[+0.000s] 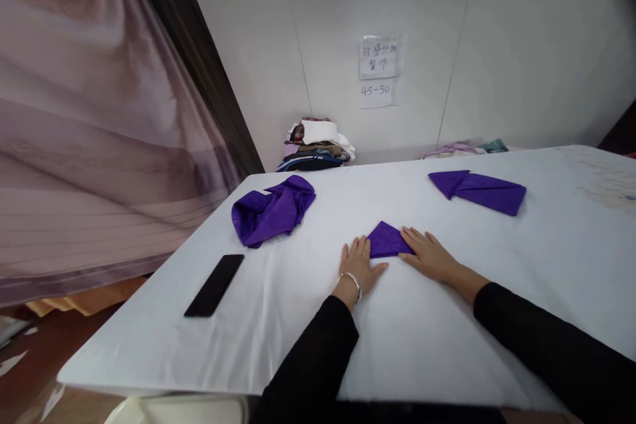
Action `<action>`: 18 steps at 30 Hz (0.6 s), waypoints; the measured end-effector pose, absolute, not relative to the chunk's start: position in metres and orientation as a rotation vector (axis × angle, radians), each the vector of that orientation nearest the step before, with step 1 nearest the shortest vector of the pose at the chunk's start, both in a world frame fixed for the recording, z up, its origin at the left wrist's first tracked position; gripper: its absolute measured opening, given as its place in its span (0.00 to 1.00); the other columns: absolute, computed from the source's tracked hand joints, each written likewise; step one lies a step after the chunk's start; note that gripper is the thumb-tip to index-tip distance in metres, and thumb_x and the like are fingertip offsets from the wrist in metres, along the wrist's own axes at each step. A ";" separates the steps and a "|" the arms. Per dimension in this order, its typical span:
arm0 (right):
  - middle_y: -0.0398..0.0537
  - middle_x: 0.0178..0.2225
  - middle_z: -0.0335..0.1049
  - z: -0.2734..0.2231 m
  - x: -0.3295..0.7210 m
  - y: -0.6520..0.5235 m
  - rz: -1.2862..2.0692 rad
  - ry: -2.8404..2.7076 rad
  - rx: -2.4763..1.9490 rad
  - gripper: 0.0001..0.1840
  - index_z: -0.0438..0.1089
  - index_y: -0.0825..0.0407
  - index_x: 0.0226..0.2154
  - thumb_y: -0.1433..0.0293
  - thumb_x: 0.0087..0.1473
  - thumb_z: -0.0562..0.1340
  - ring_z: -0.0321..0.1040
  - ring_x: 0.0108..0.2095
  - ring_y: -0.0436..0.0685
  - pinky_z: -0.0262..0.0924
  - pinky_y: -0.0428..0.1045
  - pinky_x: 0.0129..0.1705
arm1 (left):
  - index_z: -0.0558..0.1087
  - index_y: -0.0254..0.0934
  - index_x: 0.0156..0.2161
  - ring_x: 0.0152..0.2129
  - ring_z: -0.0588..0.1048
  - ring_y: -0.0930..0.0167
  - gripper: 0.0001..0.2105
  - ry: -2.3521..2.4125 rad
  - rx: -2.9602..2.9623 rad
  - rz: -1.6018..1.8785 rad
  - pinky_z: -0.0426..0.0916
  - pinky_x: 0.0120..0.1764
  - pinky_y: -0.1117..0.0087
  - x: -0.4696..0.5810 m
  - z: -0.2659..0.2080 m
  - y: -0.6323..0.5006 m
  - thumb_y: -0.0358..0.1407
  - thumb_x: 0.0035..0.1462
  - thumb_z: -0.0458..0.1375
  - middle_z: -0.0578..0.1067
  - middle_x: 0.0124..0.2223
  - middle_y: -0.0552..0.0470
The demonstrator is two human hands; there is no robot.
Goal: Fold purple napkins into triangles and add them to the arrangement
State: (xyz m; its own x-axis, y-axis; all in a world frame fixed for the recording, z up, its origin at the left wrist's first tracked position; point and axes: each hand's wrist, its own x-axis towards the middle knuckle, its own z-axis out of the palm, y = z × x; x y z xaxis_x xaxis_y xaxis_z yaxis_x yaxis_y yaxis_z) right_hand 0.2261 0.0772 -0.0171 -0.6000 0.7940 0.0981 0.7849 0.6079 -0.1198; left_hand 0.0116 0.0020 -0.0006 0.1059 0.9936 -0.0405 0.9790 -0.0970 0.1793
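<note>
A purple cloth napkin (386, 240), folded into a small triangle with its point facing away from me, lies on the white-covered table (298, 318). My left hand (359, 265), with a bracelet at the wrist, rests flat at the napkin's left corner, fingers stretched out. On the opposite corner lies my right hand (428, 254), also flat with fingers extended. Part of each corner is hidden under the fingers. Farther right sits another purple napkin (489, 192), folded into an arrow-like shape. A crumpled purple cloth (273, 211) lies to the left.
A black flat rectangular object (214, 285) is near the table's left edge. Behind the table are a stack of folded fabrics (317, 146) and more cloth (454, 149). Handwritten paper signs (378, 71) hang on the wall. A pinkish curtain (99, 112) hangs at left.
</note>
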 end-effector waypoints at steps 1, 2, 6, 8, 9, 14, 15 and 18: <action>0.49 0.63 0.41 -0.018 0.231 0.076 0.101 -2.686 -1.338 0.38 0.40 0.50 0.62 0.47 0.56 0.39 0.37 0.62 0.61 0.38 0.61 0.59 | 0.42 0.34 0.63 0.61 0.39 0.64 0.39 2.001 2.204 0.130 0.38 0.60 0.55 0.009 0.000 0.000 0.59 0.54 0.30 0.43 0.65 0.49; 0.49 0.63 0.41 -0.018 0.236 0.075 0.104 -2.683 -1.348 0.38 0.40 0.50 0.62 0.47 0.56 0.39 0.37 0.62 0.61 0.38 0.61 0.60 | 0.42 0.33 0.63 0.61 0.39 0.64 0.39 2.007 2.199 0.125 0.38 0.60 0.55 0.005 0.000 -0.003 0.59 0.54 0.30 0.43 0.65 0.49; 0.49 0.63 0.41 -0.023 0.251 0.072 0.107 -2.667 -1.394 0.39 0.38 0.52 0.63 0.47 0.56 0.39 0.36 0.62 0.60 0.37 0.61 0.60 | 0.42 0.33 0.63 0.61 0.40 0.64 0.38 2.008 2.161 0.088 0.37 0.60 0.55 -0.011 0.004 -0.014 0.58 0.54 0.30 0.44 0.65 0.49; 0.50 0.63 0.41 -0.025 0.255 0.070 0.107 -2.657 -1.412 0.39 0.38 0.52 0.63 0.47 0.56 0.39 0.36 0.62 0.61 0.37 0.61 0.60 | 0.43 0.33 0.63 0.61 0.40 0.63 0.39 2.044 2.088 0.069 0.37 0.60 0.54 -0.013 0.010 -0.015 0.59 0.54 0.29 0.44 0.65 0.48; 0.50 0.63 0.41 -0.025 0.256 0.070 0.107 -2.653 -1.419 0.39 0.39 0.52 0.63 0.47 0.56 0.39 0.36 0.62 0.61 0.37 0.61 0.60 | 0.44 0.33 0.63 0.61 0.40 0.62 0.39 2.079 2.050 0.071 0.37 0.59 0.53 -0.010 0.013 -0.013 0.59 0.54 0.29 0.43 0.65 0.47; 0.51 0.62 0.43 -0.025 0.255 0.068 0.088 -2.638 -1.443 0.39 0.41 0.53 0.62 0.48 0.56 0.40 0.37 0.62 0.61 0.38 0.62 0.59 | 0.43 0.32 0.63 0.61 0.38 0.62 0.41 2.026 2.216 0.208 0.35 0.59 0.51 0.038 0.021 0.014 0.60 0.53 0.31 0.41 0.65 0.45; 0.51 0.62 0.43 -0.025 0.254 0.068 0.085 -2.637 -1.439 0.38 0.41 0.53 0.62 0.48 0.56 0.40 0.37 0.62 0.61 0.39 0.62 0.59 | 0.43 0.32 0.63 0.61 0.38 0.63 0.40 1.963 2.279 0.220 0.35 0.59 0.52 0.049 0.019 0.020 0.59 0.53 0.31 0.42 0.65 0.46; 0.52 0.62 0.44 -0.026 0.255 0.068 0.076 -2.641 -1.416 0.38 0.41 0.53 0.62 0.49 0.56 0.40 0.38 0.62 0.61 0.39 0.63 0.59 | 0.45 0.32 0.62 0.61 0.40 0.64 0.36 1.881 2.363 0.192 0.36 0.60 0.54 0.068 0.009 0.030 0.56 0.55 0.30 0.45 0.65 0.47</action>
